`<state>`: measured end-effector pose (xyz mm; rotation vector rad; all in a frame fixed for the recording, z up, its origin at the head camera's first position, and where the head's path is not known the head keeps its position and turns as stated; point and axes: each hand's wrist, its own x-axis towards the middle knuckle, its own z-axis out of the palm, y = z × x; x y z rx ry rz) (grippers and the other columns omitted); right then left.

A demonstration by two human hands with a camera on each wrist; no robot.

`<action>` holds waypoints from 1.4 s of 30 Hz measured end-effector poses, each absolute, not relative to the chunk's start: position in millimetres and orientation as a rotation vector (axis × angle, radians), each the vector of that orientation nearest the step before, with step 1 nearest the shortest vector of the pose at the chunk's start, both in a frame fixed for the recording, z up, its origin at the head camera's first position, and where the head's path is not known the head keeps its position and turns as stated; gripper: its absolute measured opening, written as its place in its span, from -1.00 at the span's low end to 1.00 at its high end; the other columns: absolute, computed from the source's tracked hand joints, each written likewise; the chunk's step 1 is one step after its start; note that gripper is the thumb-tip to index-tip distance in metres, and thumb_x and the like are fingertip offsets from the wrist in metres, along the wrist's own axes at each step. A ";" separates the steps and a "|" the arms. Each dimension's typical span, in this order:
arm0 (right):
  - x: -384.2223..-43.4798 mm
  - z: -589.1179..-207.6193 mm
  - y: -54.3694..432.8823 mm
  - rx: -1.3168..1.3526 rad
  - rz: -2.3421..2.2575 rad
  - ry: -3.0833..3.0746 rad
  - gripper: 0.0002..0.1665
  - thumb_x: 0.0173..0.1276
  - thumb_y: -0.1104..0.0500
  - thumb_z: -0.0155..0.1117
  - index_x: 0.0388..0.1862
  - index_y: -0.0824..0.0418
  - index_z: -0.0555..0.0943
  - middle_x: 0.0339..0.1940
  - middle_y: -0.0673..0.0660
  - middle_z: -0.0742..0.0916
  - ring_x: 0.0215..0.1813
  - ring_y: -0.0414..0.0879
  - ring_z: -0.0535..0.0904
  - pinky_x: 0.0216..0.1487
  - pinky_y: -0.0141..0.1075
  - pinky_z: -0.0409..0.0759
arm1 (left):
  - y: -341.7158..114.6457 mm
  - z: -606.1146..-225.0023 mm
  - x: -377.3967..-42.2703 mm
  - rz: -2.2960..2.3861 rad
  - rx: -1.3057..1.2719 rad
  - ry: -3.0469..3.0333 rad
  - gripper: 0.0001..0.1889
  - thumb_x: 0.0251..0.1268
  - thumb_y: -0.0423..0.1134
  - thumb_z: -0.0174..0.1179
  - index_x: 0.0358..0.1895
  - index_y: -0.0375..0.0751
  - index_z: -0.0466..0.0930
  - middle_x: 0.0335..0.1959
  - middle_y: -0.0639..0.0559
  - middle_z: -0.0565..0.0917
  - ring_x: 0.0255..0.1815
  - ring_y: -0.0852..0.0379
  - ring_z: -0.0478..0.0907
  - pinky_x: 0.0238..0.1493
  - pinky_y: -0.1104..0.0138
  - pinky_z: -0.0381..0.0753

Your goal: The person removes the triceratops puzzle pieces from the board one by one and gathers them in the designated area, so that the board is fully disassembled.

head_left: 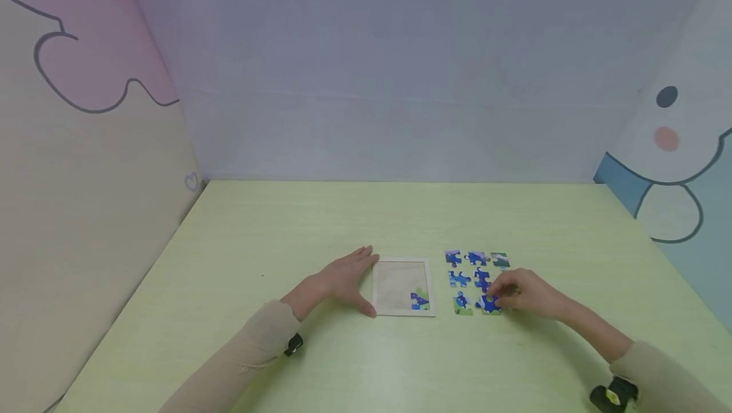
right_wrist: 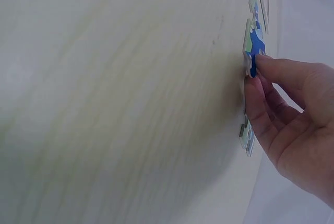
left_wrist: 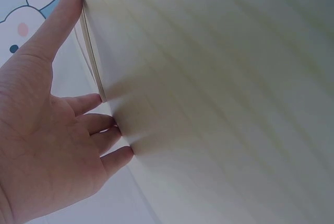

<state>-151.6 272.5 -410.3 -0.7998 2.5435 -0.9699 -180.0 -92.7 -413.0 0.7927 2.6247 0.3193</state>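
Observation:
My left hand point(head_left: 345, 277) lies along the left side of a shallow puzzle tray with a pale rim point(head_left: 431, 286), fingers spread and thumb at the near corner. In the left wrist view the thumb and a fingertip touch the tray's edge. A joined blue-and-green patch of puzzle point(head_left: 420, 299) fills the tray's near right corner. To the right, my right hand point(head_left: 530, 293) pinches a blue, white and green jigsaw piece point(head_left: 488, 304) between thumb and fingers. The right wrist view shows this piece point(right_wrist: 254, 49) slightly tilted, its edge at the fingertips.
Several loose jigsaw pieces point(head_left: 459, 279) lie in rough rows between the tray and my right hand. One greyish-green piece point(head_left: 500, 260) is at the far right of them. The pale yellow-green table point(head_left: 286, 222) ends at a cloth-like backdrop point(head_left: 400, 82).

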 end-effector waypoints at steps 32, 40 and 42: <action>-149.0 -409.9 260.5 -0.955 -0.953 2.631 -0.83 0.07 0.42 0.28 -0.31 0.30 0.65 -0.37 0.05 0.68 -0.33 -0.19 0.55 -0.35 -0.42 0.56 | -94.0 -413.2 -179.1 0.345 0.789 2.625 0.13 -0.27 0.25 0.37 0.40 -0.19 0.02 0.44 -0.13 -0.04 0.45 -0.03 -0.17 0.38 0.12 0.03; -158.5 -404.8 238.7 -0.938 -0.933 2.634 -0.83 0.11 0.37 0.29 -0.27 0.30 0.63 -0.37 0.04 0.68 -0.33 -0.24 0.53 -0.35 -0.41 0.56 | -94.5 -411.6 -178.6 0.346 0.806 2.622 0.13 -0.26 0.25 0.36 0.40 -0.20 0.01 0.44 -0.14 -0.05 0.45 -0.04 -0.17 0.38 0.12 0.01; -160.5 -402.8 230.9 -0.936 -0.934 2.620 -0.82 0.12 0.37 0.28 -0.25 0.31 0.62 -0.36 0.05 0.68 -0.31 -0.21 0.54 -0.34 -0.41 0.56 | -94.4 -412.1 -178.9 0.341 0.810 2.622 0.13 -0.26 0.25 0.36 0.40 -0.20 0.01 0.44 -0.13 -0.06 0.45 -0.04 -0.17 0.38 0.12 0.00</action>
